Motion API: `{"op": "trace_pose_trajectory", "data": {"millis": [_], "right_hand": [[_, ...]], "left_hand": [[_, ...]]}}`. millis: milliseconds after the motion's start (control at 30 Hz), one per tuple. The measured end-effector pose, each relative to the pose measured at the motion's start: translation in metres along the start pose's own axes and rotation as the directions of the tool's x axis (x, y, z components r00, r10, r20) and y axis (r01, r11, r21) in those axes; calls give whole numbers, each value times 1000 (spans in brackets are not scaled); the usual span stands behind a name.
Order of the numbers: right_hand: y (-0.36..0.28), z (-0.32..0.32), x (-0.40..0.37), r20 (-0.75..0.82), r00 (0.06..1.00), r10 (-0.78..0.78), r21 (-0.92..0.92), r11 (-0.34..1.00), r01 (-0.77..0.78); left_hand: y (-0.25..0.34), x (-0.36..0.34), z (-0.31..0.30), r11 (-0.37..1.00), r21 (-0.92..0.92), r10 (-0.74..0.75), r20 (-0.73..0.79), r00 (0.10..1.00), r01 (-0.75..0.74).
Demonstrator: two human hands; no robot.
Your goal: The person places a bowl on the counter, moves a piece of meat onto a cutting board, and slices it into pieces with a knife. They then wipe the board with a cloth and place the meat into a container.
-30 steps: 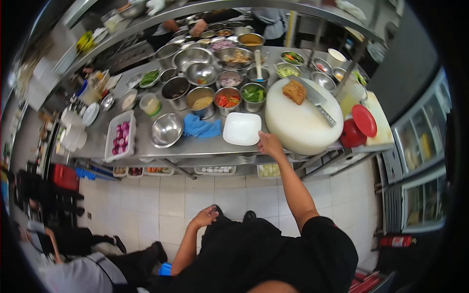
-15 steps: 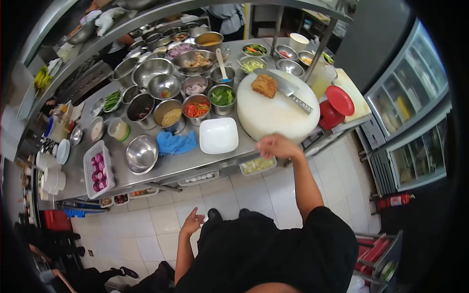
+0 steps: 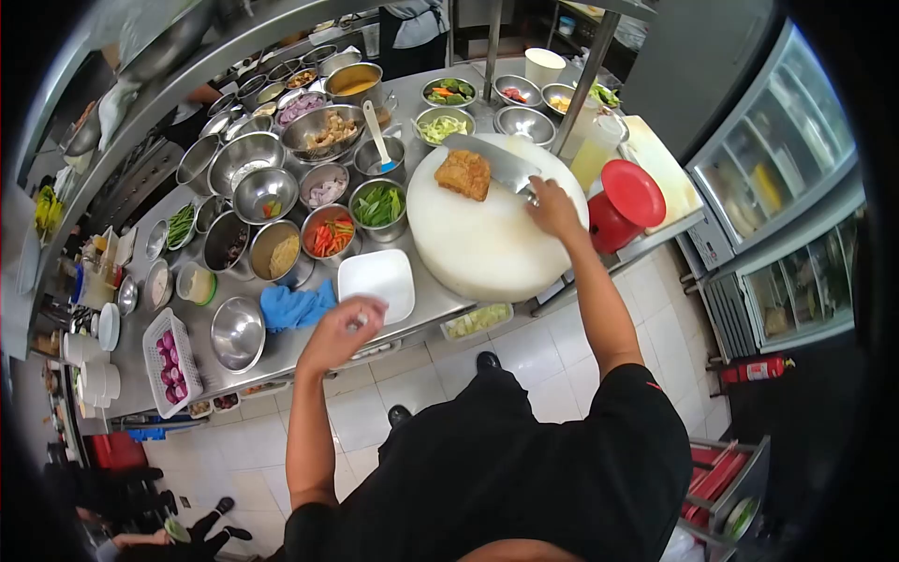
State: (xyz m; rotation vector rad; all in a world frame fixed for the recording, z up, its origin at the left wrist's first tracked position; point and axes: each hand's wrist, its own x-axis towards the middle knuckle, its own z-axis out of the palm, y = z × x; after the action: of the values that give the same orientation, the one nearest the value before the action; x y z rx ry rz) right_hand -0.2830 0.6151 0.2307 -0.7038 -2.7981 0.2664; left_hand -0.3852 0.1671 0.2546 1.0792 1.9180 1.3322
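On the worktop (image 3: 208,373), a white basket (image 3: 193,371) holds purple onions (image 3: 172,370), beside a steel bowl (image 3: 238,330). Pots hold noodles (image 3: 282,258), red pepper strips (image 3: 330,238) and green leaves (image 3: 378,206), behind a blue cloth (image 3: 295,306) and white square dish (image 3: 376,281). The left hand (image 3: 342,332) curls at the dish's near side; its grip is unclear. On the round board (image 3: 487,244), a fried block (image 3: 464,175) lies against the cleaver (image 3: 501,167), whose blade points far-left. The right hand's (image 3: 554,208) fingers touch its handle; whether they clench is unclear. A red container (image 3: 611,229) stands right.
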Motion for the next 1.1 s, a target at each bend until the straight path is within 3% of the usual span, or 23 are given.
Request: {"op": "trace_pose_trajectory", "data": {"millis": [100, 200, 267, 300, 333, 367, 400, 433, 500, 567, 633, 667, 700, 800, 867, 1000, 1100], "right_hand": [[6, 11, 9, 52, 997, -60, -19, 998, 61], [13, -10, 2, 89, 995, -53, 227, 973, 31], [23, -25, -8, 49, 998, -40, 343, 939, 21], [29, -34, -14, 5, 1000, -13, 441, 897, 9], [33, -48, -22, 5, 1000, -15, 440, 898, 12], [37, -63, -33, 79, 994, 72, 589, 801, -105], [40, -70, -43, 167, 975, 144, 709, 670, -220], [43, -69, -53, 167, 976, 141, 707, 672, -219], [48, -64, -73, 17, 979, 204, 933, 348, -89], [62, -59, -87, 35, 980, 198, 954, 285, -92], [59, -81, -103, 232, 932, 279, 905, 289, -312], [70, -69, -117, 190, 940, 283, 883, 369, -289], [76, -59, -122, 113, 963, 246, 864, 455, -218], [72, -67, -129, 138, 955, 262, 835, 488, -255], [67, -68, -131, 162, 950, 267, 875, 406, -263], [61, -72, -126, 246, 932, 265, 893, 312, -325], [54, -77, -121, 301, 915, 267, 904, 226, -364]], "left_hand": [[18, 84, 12, 965, 235, 131, -53, 990, -115], [29, 149, 21, 950, 294, 131, -76, 989, -103], [47, 180, 25, 935, 353, 15, -78, 997, 13], [49, 194, 25, 935, 354, 12, -81, 997, 18], [50, 208, 25, 874, 485, 83, -54, 995, -46], [50, 222, 24, 792, 601, 149, -20, 989, -107], [50, 236, 21, 809, 567, 154, 51, 987, -156], [52, 247, 19, 811, 565, 154, 48, 987, -154], [56, 270, 17, 703, 681, 99, 192, 976, -205], [48, 294, 14, 672, 686, 124, 268, 955, -280], [49, 316, 11, 625, 680, 121, 402, 908, -384], [58, 330, 14, 723, 640, -45, 421, 906, -261], [52, 334, 13, 742, 608, -14, 435, 900, -282], [55, 339, 14, 732, 620, -60, 474, 879, -284], [57, 333, 16, 717, 600, 68, 447, 892, -355], [63, 313, 36, 729, 591, 119, 387, 914, -345], [54, 290, 52, 761, 583, 161, 253, 954, -283]]}}
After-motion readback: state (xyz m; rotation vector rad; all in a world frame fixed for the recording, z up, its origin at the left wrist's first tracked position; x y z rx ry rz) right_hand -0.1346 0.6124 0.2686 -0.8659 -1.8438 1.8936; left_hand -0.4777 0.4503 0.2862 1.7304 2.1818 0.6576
